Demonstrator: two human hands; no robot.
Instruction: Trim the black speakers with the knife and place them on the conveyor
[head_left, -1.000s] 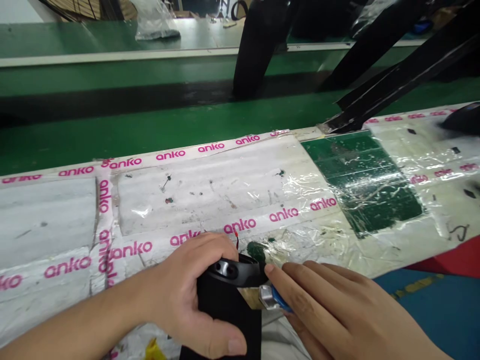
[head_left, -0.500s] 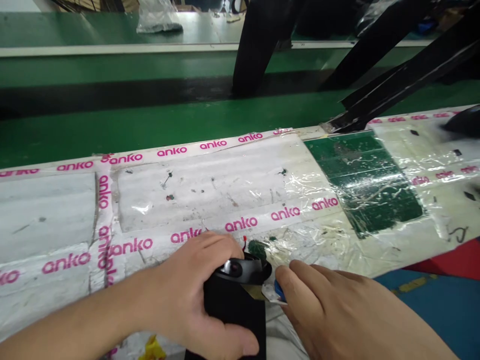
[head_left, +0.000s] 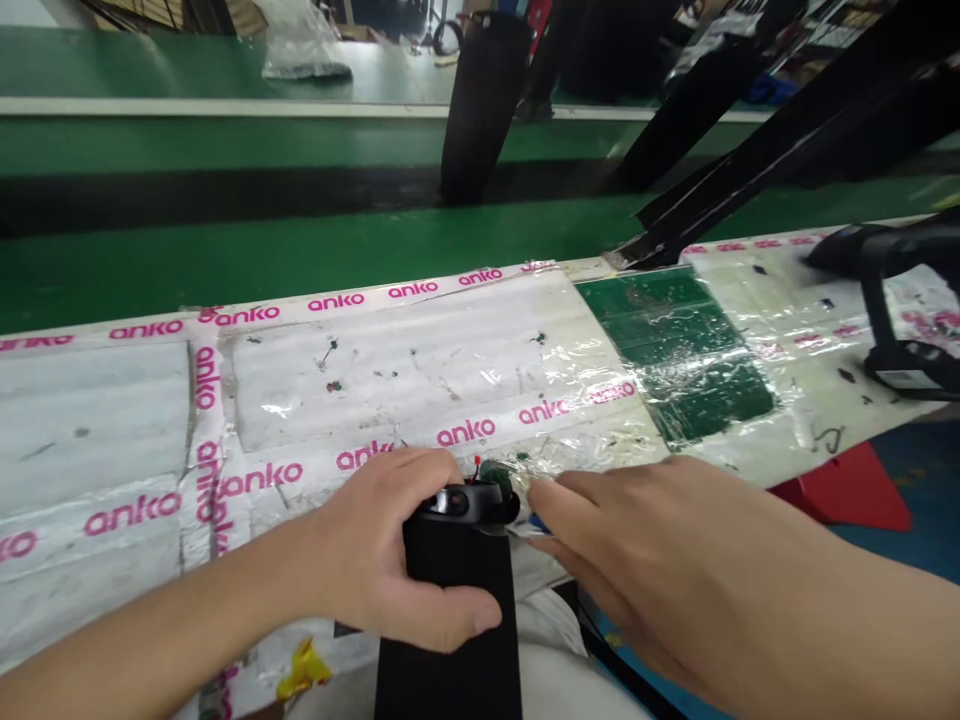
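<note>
A black housing (head_left: 450,625) is being held at the near edge of the anko-taped bench (head_left: 360,400), the left hand (head_left: 369,560) clasping it with thumb lying on its flat face and fingers wrapping over its curved end. Beside that end the right hand (head_left: 652,555) is pinching a blue tool (head_left: 537,522), mostly hidden by the fingers. A red-tipped wire (head_left: 477,462) is poking up just beyond, while a yellow scrap (head_left: 304,668) is lying to the left.
</note>
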